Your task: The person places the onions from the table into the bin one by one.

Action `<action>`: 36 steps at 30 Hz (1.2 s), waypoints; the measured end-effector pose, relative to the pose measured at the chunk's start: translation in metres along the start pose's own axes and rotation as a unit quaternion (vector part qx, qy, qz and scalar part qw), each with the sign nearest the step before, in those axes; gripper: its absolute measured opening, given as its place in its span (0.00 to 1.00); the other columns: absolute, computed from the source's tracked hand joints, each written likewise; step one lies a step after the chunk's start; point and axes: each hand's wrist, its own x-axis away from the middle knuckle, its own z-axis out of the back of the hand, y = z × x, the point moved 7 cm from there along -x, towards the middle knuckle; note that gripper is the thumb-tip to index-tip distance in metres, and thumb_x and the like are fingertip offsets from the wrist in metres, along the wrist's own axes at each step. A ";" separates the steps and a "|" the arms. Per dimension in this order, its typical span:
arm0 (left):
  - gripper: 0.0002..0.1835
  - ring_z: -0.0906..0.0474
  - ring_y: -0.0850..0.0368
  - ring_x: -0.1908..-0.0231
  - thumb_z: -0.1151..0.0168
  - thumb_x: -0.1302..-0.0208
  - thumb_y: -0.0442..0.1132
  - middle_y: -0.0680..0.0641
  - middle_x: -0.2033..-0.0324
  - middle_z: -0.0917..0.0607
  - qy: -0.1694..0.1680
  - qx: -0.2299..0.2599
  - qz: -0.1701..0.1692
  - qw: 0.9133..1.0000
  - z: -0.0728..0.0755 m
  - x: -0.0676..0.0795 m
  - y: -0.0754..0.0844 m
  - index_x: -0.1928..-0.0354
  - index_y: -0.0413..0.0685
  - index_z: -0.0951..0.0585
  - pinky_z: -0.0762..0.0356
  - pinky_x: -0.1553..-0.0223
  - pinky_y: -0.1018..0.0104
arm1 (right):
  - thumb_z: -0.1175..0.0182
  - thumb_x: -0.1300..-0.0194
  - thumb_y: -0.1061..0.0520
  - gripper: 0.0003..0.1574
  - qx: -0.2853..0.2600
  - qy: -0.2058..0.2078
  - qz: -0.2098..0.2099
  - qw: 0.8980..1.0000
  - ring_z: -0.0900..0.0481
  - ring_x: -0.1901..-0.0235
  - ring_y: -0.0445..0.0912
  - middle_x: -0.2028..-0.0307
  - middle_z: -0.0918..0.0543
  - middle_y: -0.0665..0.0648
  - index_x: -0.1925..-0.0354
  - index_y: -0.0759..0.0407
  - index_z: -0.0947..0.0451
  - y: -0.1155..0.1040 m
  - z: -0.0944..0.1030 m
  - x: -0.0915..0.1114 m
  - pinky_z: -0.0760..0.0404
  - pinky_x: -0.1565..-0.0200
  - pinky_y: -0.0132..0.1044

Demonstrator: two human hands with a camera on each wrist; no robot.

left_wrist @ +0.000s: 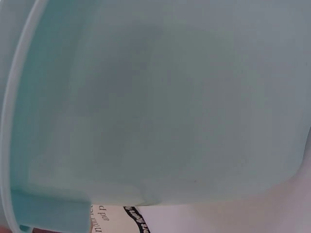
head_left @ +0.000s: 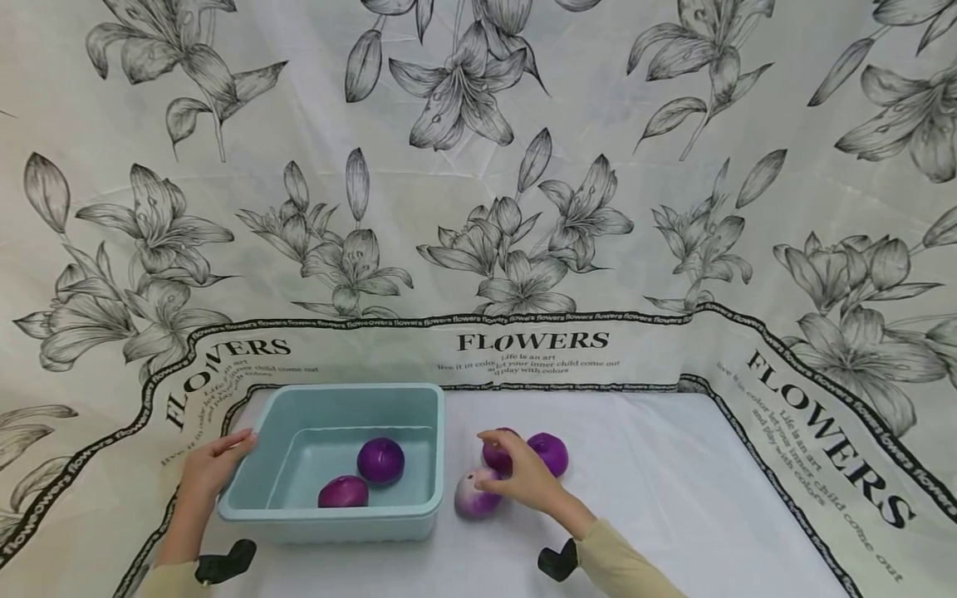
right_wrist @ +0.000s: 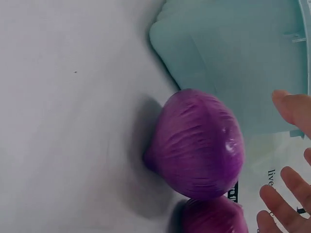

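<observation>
A light blue plastic basin (head_left: 336, 527) stands left of centre, with a dark purple onion (head_left: 380, 461) and a redder onion (head_left: 343, 492) inside. My left hand (head_left: 213, 467) holds the basin's left rim; the left wrist view is mostly filled by the basin's outer wall (left_wrist: 160, 107). Right of the basin, a pale-and-purple onion (head_left: 473, 501), a reddish-purple onion (head_left: 493, 457) and a bright purple onion (head_left: 552, 453) lie close together. My right hand (head_left: 527, 477) is over them, thumb and fingers spread apart, partly covering them. The right wrist view shows a purple onion (right_wrist: 199, 145) beneath the spread fingers.
White cloth (head_left: 658, 482) covers the table. Behind it and along both sides hangs a flower-printed curtain (head_left: 523, 224) with black lettered bands. A black strap piece (head_left: 227, 561) sits at the left wrist, another (head_left: 558, 561) at the right.
</observation>
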 end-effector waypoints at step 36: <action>0.34 0.39 0.31 0.35 0.45 0.32 0.55 0.29 0.33 0.36 0.022 0.018 -0.024 0.999 -0.001 0.012 -0.004 0.35 0.36 0.32 0.39 0.37 0.39 | 0.21 0.64 0.46 0.56 0.032 -0.088 -0.011 0.996 0.21 0.48 0.56 0.46 0.21 0.64 0.40 0.67 0.31 0.016 -0.046 0.010 0.22 0.46 0.49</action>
